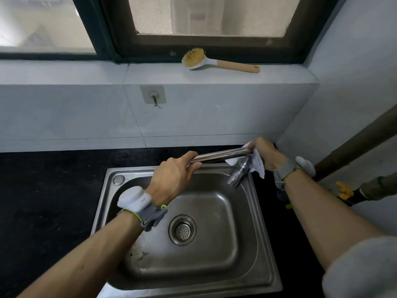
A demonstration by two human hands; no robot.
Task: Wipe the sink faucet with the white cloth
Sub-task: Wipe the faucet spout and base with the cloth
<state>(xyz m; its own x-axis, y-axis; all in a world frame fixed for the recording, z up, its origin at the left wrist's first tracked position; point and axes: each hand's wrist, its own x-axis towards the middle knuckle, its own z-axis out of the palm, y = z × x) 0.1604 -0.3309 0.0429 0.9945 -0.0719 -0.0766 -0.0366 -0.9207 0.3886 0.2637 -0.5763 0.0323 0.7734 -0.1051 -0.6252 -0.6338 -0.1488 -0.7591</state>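
The person is standing over a steel sink (pixel 253 229) set into a dark table (pixel 47 201), with both bare forearms reaching across the basin. The left hand (pixel 171 179) is gripping the free end of the faucet (pixel 219 155), a long chrome spout lying almost level above the sink's far rim; its fingers (pixel 190 157) are curled over the tube. The right hand (pixel 265 154) is at the other end of the spout, near the sink's far right corner, with its fingers clenched around the white cloth (pixel 257 164) and pressing it against the metal where the spout is meeting the faucet body. Folds of the cloth are hanging down just beside the valve. A grey band with a white device is sitting on each wrist. A scrubbing brush (pixel 214 61) with a wooden handle is lying on the window ledge (pixel 86 72) behind the sink, well apart from the hands. An adhesive hook (pixel 153 95) is sticking to the tiled wall below that ledge.
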